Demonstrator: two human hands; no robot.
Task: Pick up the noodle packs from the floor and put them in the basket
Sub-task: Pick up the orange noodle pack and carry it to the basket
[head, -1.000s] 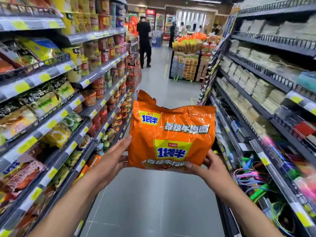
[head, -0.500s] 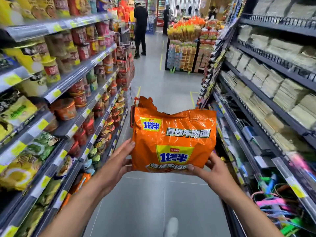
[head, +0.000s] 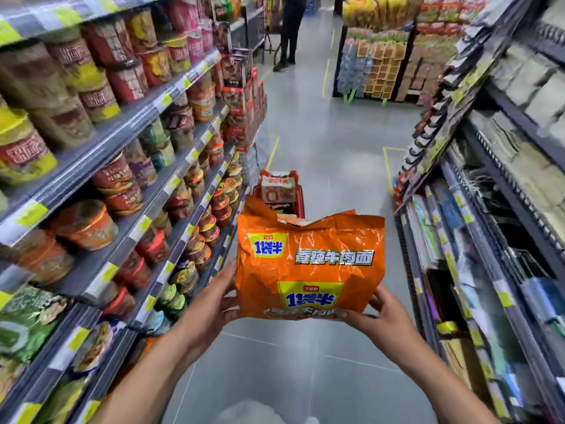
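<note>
In a supermarket aisle, seen from head height looking forward and down:

1. Left shelving (head: 122,133): several tiers stocked with cup and bowl noodles in red, orange, yellow and green, with yellow price tags along the shelf edges.
2. Right shelving (head: 504,166): dark tiers of pale flat packets above and mixed small goods below; blurred, so contents cannot be told further.
3. Floor (head: 336,154): grey tile with thin yellow-green markings, running between the two shelf rows.
4. End display (head: 382,62): a stand across the far end of the aisle, filled with orange and yellow packets.
5. Orange noodle pack (head: 308,264): a large multipack with blue-on-yellow lettering, held upright in the air at mid-aisle, clear of the floor and nearer the camera than the basket.
6. Left hand (head: 211,307): grips the pack's lower left corner, thumb on the front near the bottom edge, fingers together up the side and partly hidden behind it.
7. Right hand (head: 385,319): grips the lower right corner, thumb across the front bottom edge, fingers curled under and behind the pack.
8. Red basket (head: 300,200): on the floor beside the left shelving, mostly hidden behind the held pack.
9. Red-and-white noodle pack (head: 278,188): standing upright in the basket.
10. Distant person (head: 290,32): dark clothes, standing at the aisle's far end.
</note>
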